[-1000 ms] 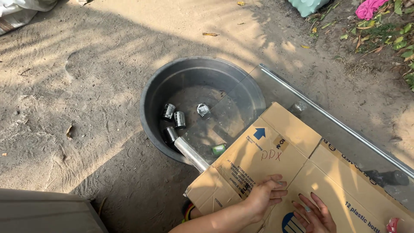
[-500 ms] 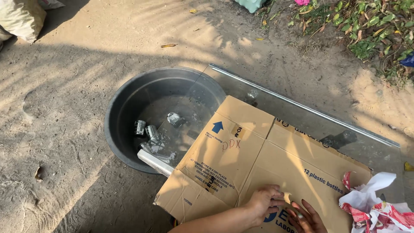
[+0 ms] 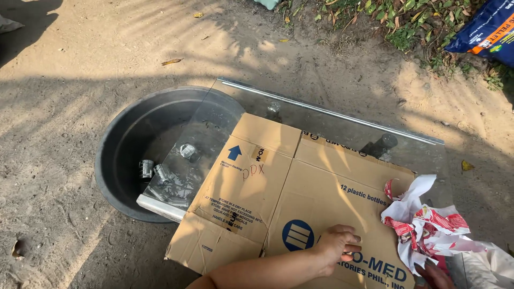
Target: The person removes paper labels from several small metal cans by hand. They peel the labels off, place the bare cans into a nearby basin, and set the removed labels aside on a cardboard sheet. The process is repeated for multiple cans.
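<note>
Low in the frame, centre: left hand (image 3: pixel 337 245) flat on the flattened cardboard box (image 3: pixel 278 192), fingers loosely curled and pressing on the printed panel, gripping nothing. At the bottom edge, right of centre: right hand (image 3: pixel 435 275), only partly in view, fingertips seemingly against the cardboard's lower edge beside the crumpled red-and-white wrapper (image 3: pixel 428 227); too cropped to tell how the fingers stand. Cardboard spread across the middle and lower frame, on top of a glass pane (image 3: pixel 342 126) with a metal rail (image 3: pixel 326 111) along its far edge. Pane's left end overhanging a round dark basin (image 3: pixel 120 142) at centre left, on sandy ground (image 3: pixel 75 64). Inside the basin, a few small shiny cans (image 3: pixel 155 170), some seen through the glass. Upper right corner: blue bag (image 3: pixel 490 27) among green weeds (image 3: pixel 396 21). Dry leaf (image 3: pixel 171 61) on the sand, upper left of centre.
</note>
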